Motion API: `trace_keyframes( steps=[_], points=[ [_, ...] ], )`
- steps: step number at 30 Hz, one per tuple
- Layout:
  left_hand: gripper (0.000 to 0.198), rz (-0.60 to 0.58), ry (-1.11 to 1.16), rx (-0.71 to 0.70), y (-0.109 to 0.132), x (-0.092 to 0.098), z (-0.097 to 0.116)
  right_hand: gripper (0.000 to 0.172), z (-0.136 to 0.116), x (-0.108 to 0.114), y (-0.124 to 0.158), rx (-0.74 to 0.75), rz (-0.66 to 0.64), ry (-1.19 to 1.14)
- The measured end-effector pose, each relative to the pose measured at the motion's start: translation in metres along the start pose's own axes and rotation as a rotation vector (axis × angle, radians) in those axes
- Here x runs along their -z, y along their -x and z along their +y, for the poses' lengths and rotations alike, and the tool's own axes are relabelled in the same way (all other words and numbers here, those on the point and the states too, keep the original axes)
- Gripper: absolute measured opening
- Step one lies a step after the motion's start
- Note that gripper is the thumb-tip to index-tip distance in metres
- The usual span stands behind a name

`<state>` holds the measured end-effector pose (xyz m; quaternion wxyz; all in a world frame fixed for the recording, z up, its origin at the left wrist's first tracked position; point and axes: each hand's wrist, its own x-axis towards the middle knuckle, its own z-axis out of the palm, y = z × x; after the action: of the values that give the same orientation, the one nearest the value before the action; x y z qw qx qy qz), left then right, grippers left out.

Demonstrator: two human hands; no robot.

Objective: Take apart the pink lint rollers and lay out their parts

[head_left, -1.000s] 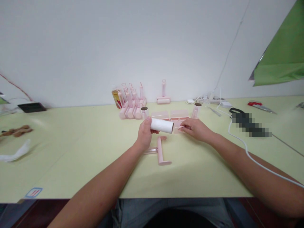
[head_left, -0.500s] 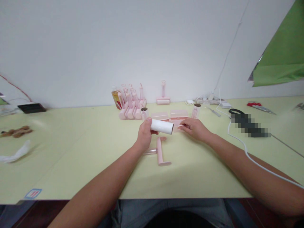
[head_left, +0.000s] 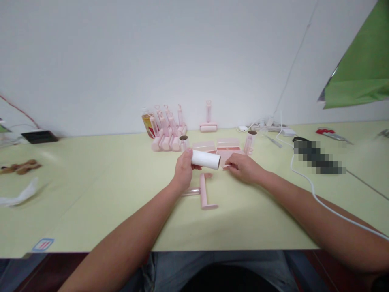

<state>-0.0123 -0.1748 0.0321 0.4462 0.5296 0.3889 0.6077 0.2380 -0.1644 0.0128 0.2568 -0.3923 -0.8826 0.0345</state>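
Note:
My left hand (head_left: 184, 169) is closed around one end of a white lint roller refill (head_left: 206, 159), whose hollow end points right. Pinched in the fingers of my right hand (head_left: 243, 167) is a small, flat, pale pink piece (head_left: 226, 166), close to the roll's open end and apart from it. Below the roll, a pink lint roller handle (head_left: 203, 194) with a clear grip lies on the table. Behind my hands sit two pink open-topped boxes (head_left: 228, 143), partly hidden by the roll and my right hand.
Several pink lint rollers (head_left: 165, 138) stand at the back left beside a bottle (head_left: 148, 124). Another lint roller (head_left: 208, 121) stands against the wall. Rolls (head_left: 250, 142) flank the boxes. A white cable (head_left: 310, 182) crosses my right forearm.
My right hand has moved slightly left and down with the small pink piece, nearer the roll's open end. The left hand keeps its hold on the roll.

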Motion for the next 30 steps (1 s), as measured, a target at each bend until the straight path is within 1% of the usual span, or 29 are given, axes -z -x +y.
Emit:
trace_keyframes(
  steps=[3,9,16,23,30],
  points=[
    [0.049,0.002,0.000,-0.006,0.000,0.000,0.000,0.018,-0.010,0.002,0.001,-0.025,-0.079,0.063],
    [0.049,0.003,-0.028,-0.012,0.001,-0.001,0.002,0.021,-0.027,0.004,0.001,-0.071,-0.179,0.185],
    [0.048,-0.028,-0.018,-0.021,0.002,0.000,0.001,0.024,-0.030,-0.003,0.004,-0.178,-0.245,0.210],
    [0.047,-0.053,-0.030,-0.009,0.004,-0.002,0.005,0.033,-0.032,-0.003,0.005,-0.144,-0.251,0.193],
    [0.045,-0.057,-0.033,-0.014,0.004,-0.002,0.006,0.033,-0.037,-0.003,0.005,-0.068,-0.237,0.188]
  ],
)
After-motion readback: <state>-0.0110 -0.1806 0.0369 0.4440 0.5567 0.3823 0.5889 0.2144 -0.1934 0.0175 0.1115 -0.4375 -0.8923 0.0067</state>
